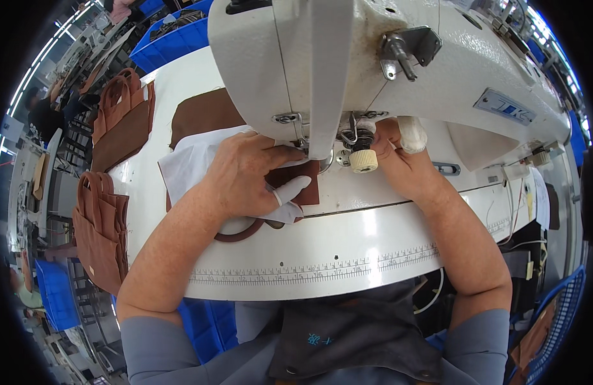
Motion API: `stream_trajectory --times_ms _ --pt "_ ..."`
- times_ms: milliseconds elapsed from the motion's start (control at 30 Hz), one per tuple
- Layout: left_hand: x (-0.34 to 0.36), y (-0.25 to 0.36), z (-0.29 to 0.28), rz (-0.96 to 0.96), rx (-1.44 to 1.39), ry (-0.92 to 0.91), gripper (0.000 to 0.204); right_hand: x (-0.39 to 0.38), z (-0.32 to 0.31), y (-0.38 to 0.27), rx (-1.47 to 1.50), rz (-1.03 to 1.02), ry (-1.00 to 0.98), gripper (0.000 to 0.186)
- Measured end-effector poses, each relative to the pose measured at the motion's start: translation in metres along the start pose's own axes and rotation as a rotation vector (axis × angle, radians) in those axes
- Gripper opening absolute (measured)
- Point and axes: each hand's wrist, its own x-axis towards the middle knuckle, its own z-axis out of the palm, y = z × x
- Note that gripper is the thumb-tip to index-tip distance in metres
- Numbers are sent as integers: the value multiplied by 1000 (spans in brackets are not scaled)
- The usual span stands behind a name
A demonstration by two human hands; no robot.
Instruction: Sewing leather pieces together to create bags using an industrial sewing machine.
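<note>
Reaching up from the bottom edge with 2 bare forearms, grey sleeves pushed up near the elbows. Lying flat and palm down with the left hand (248,173), fingers spread a little and pointing to the right. Wearing a white cover on the left thumb (291,190), sticking out to the side. Bending the left elbow out wide. Reaching up and inward with the right hand (394,160), fingers curled and partly hidden. Wearing a white cover on 1 right finger (412,135), pointing up. Keeping both hands close, not touching.
</note>
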Motion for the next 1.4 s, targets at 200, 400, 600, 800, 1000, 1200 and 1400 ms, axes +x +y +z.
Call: stream_trajectory --times_ms 200,400,600,800,1000,1200,1400 --pt "0 -5 2 45 61 37 38 3 4 -7 92 147 65 24" --pt "-1 -3 2 31 58 36 40 4 7 -12 143 199 93 26" --pt "-2 3 -1 34 57 45 47 3 4 -12 104 201 79 27" --pt "-5 8 -5 -7 58 -39 54 3 9 -11 143 171 120 29" --pt "-5 7 -3 21 39 -11 57 3 6 -14 50 219 81 34" --pt "-6 5 -1 -15 52 -11 46 0 5 -7 34 138 64 40" --pt "-9 12 -10 -154 76 -31 24 3 5 6 21 140 -125 37"
